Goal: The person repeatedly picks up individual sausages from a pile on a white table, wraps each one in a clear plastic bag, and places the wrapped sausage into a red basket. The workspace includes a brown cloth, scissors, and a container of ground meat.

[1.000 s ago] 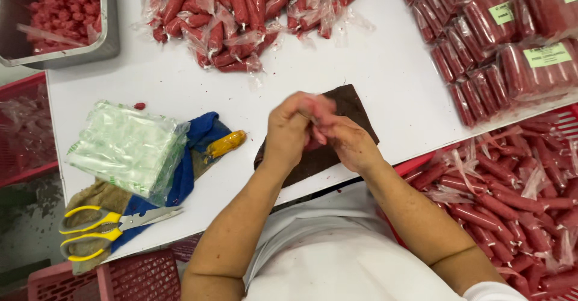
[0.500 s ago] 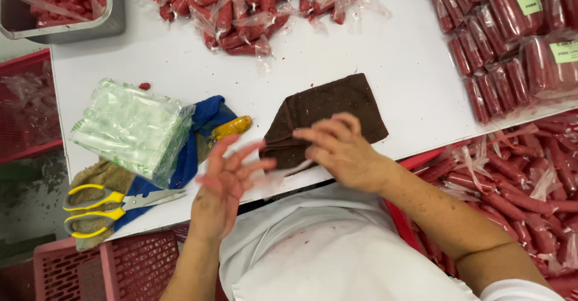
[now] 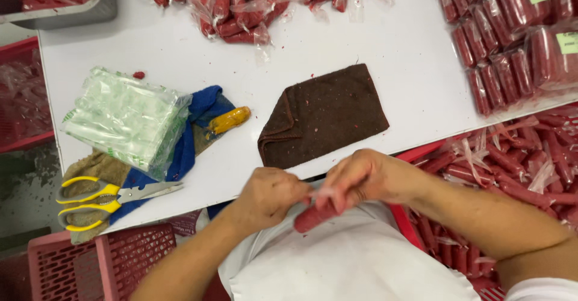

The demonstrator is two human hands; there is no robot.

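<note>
My left hand (image 3: 270,195) and my right hand (image 3: 361,177) meet just below the near edge of the white table (image 3: 373,48), over my white shirt. Together they grip one red sausage (image 3: 313,218) and a bit of clear wrap at its top end. The sausage points down and to the left from my right fingers. A folded brown towel (image 3: 325,115) lies flat on the table just beyond my hands.
A stack of clear bags (image 3: 123,117) rests on a blue cloth (image 3: 201,111) beside a yellow-handled knife (image 3: 227,120) and yellow scissors (image 3: 102,197). Wrapped sausages (image 3: 232,6) are heaped at the back. Packed sausage trays (image 3: 512,42) sit right, loose ones fill a red crate (image 3: 512,168).
My hands were together over the brown towel, then came apart with the fingers spread. Now they have dropped below the table edge and hold a red sausage between them.
</note>
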